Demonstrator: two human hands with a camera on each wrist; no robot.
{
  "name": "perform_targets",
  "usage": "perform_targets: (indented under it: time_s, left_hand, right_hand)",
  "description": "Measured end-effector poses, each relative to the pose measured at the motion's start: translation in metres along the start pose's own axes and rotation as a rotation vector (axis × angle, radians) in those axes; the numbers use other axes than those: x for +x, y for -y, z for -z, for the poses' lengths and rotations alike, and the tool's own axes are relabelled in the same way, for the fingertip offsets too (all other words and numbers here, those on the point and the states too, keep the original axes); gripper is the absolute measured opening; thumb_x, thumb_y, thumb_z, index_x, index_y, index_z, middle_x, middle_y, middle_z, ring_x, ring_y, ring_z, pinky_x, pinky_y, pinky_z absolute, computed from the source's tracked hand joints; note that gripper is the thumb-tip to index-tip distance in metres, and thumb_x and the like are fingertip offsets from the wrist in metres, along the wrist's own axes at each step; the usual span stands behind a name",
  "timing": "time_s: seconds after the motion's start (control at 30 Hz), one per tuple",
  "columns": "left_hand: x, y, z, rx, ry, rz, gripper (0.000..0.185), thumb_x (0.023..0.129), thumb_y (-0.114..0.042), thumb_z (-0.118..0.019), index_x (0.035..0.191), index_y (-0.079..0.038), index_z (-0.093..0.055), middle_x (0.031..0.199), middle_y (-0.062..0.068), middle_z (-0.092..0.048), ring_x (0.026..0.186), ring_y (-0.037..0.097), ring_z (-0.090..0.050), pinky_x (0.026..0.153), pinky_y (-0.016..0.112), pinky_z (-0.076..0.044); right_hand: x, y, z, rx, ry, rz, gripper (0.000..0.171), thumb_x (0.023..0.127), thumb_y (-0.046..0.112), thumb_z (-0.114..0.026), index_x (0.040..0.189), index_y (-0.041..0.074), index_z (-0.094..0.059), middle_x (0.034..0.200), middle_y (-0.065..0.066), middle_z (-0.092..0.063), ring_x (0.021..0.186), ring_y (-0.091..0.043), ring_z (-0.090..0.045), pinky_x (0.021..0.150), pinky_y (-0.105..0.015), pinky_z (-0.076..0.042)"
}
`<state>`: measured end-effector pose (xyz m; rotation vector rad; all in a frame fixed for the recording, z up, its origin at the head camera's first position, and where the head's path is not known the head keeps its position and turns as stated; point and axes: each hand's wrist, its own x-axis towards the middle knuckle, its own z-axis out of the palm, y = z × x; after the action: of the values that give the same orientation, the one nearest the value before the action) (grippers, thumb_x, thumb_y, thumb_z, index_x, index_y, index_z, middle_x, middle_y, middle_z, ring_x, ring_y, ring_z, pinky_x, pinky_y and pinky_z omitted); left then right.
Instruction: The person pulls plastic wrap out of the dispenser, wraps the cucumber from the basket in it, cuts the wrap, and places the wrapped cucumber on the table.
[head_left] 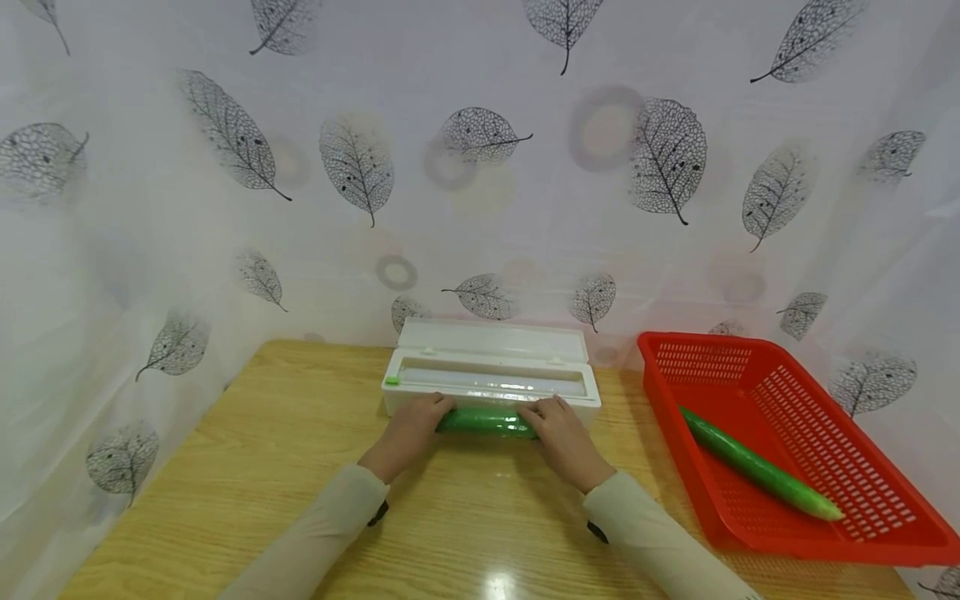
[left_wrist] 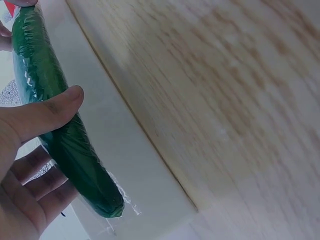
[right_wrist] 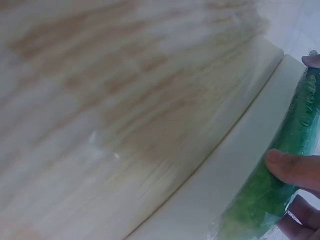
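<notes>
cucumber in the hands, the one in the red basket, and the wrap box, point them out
held cucumber point(head_left: 486, 421), head view, bare middle between the hands
basket cucumber point(head_left: 757, 471), head view, mid-length
wrap box point(head_left: 491, 342), head view, open lid

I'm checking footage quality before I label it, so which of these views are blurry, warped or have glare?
Head view: sharp, but wide-angle, so the table edges splay and the red basket stretches; a light glares off the wood near the bottom edge. Left wrist view: the cucumber and left hand are clear, the wood smeared. Right wrist view: soft all over, the table washed out.
</notes>
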<state>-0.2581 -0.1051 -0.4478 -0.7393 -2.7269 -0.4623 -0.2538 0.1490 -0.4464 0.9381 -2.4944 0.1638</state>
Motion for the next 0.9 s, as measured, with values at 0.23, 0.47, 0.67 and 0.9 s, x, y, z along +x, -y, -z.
perform_targets:
  time_s: [0.23,0.47,0.67,0.9]
  left_hand:
    - [0.0003,0.0005,-0.0012,0.011,0.017,0.002,0.04,0.069,0.0,-0.079,0.105,-0.008,-0.061,0.103,0.008,-0.066,0.095,0.022,-0.065,0.085,0.034,-0.054]
    - [0.0003,0.0011,-0.0018,-0.018,0.033,0.012,0.041,0.069,0.0,-0.079,0.104,-0.008,-0.061,0.106,0.009,-0.066,0.098,0.023,-0.064,0.087,0.036,-0.054]
    - [-0.0003,0.0005,0.0005,-0.044,0.043,0.011,0.042,0.069,0.0,-0.079,0.106,-0.008,-0.061,0.11,0.009,-0.066,0.101,0.023,-0.063,0.089,0.036,-0.053]
    - [-0.0004,0.0007,0.0009,-0.036,0.034,-0.01,0.04,0.069,0.0,-0.079,0.104,-0.008,-0.06,0.107,0.007,-0.066,0.099,0.022,-0.064,0.087,0.035,-0.054]
  right_hand:
    - [-0.0003,0.0024,0.0002,-0.023,-0.022,-0.003,0.05,0.066,0.005,-0.082,0.113,0.006,-0.066,0.101,-0.009,-0.067,0.095,-0.022,-0.063,0.082,-0.039,-0.053]
    - [-0.0004,0.003,-0.0015,0.023,-0.027,-0.007,0.046,0.068,0.003,-0.081,0.112,0.004,-0.066,0.102,-0.011,-0.066,0.095,-0.023,-0.063,0.084,-0.036,-0.054]
    - [-0.0016,0.0031,-0.0022,0.034,-0.021,-0.002,0.044,0.07,0.002,-0.079,0.112,0.003,-0.066,0.104,-0.011,-0.066,0.097,-0.024,-0.063,0.086,-0.034,-0.054]
    - [-0.0028,0.0029,-0.0023,0.041,-0.012,0.0,0.044,0.07,0.003,-0.08,0.112,0.003,-0.066,0.104,-0.01,-0.066,0.099,-0.024,-0.062,0.087,-0.034,-0.053]
